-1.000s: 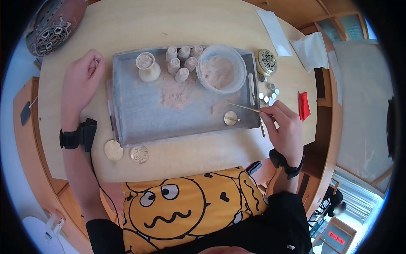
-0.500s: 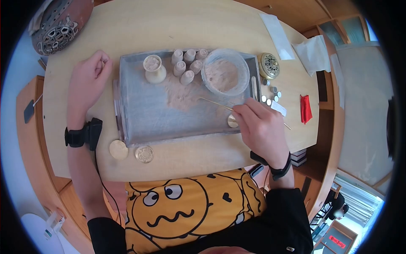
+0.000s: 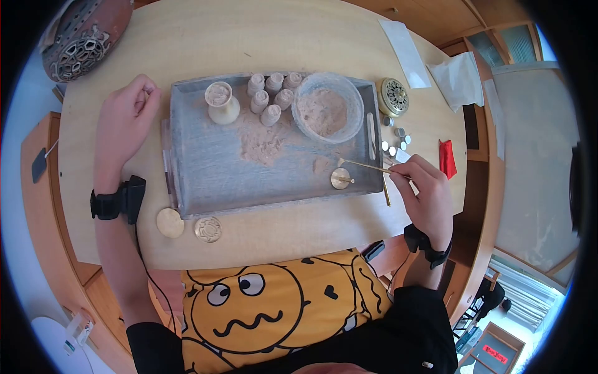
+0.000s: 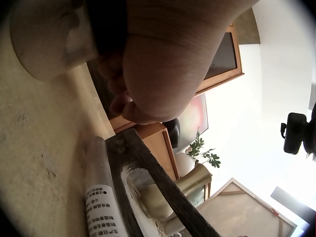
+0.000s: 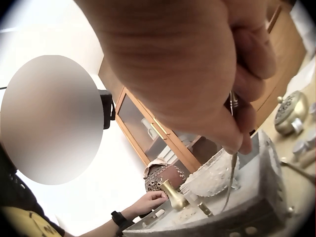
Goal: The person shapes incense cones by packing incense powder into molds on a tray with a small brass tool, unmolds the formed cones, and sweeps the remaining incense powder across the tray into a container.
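Note:
My right hand (image 3: pixel 427 193) pinches a slim brass tool (image 3: pixel 367 166) with a small flattened tip, pointing left over the right side of the grey tray (image 3: pixel 249 193). The tip overlaps the far edge of a round brass press with a short handle (image 3: pixel 340 179). A plastic bowl (image 3: pixel 358 121) of pinkish-grey powder stands behind it, and more powder (image 3: pixel 258 148) lies loose mid-tray. To the left of the tray, my left hand (image 3: pixel 126 115) rests on the table with curled fingers, nothing showing in them. In the right wrist view the tool (image 5: pixel 233 175) points down from my fingertips.
Inside the tray are a pale brass vase (image 3: pixel 224 112) and several small powder-coated bottles (image 3: pixel 271 115). Two brass discs (image 3: pixel 170 223) lie at the front. On the right are a pierced brass burner (image 3: pixel 394 96), small jars, another brass tool (image 3: pixel 387 192) and a red pouch (image 3: pixel 447 159).
My right hand swung left with the brass tool, its tip reaching the loose powder, then returned right to near the brass press. My left hand stays in place beside the tray.

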### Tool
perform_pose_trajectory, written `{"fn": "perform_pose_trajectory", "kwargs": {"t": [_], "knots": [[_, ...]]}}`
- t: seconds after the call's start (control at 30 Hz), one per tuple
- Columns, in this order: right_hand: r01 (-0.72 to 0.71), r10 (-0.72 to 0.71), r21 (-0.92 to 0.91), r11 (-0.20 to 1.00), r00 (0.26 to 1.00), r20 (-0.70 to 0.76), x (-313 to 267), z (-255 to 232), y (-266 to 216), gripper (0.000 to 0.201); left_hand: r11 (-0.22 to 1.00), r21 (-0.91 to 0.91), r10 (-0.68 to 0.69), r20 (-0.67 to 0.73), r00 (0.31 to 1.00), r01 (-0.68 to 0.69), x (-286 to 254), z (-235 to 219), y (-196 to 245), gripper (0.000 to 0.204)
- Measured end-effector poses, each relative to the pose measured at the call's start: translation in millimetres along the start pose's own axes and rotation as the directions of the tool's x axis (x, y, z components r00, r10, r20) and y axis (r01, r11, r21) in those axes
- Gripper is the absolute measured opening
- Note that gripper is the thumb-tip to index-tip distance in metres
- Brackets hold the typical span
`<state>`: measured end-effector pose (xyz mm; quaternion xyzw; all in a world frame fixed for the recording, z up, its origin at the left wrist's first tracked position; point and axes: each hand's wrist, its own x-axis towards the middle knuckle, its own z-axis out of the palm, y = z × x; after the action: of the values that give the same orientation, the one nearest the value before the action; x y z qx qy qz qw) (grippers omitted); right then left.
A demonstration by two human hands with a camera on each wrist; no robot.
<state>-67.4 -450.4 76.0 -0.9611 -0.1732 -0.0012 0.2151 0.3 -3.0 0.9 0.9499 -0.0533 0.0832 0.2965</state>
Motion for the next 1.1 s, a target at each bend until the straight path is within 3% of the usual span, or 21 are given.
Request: {"fn": "perform_pose_trajectory", "kwargs": {"t": [0.4, 1.1], "knots": [[0.043, -0.043, -0.037, 0.998, 0.999, 0.008, 5, 7, -4, 0.005, 1.000, 0.016, 0.013, 0.012, 1.000, -0.013, 1, -1, -2, 0.015], [0.279, -0.291, -0.218, 0.935, 0.957, -0.024, 32, 36, -45, 0.011, 1.000, 0.003, -0.022, 0.000, 1.000, 0.022, 1, -1, 3, 0.017]]}}
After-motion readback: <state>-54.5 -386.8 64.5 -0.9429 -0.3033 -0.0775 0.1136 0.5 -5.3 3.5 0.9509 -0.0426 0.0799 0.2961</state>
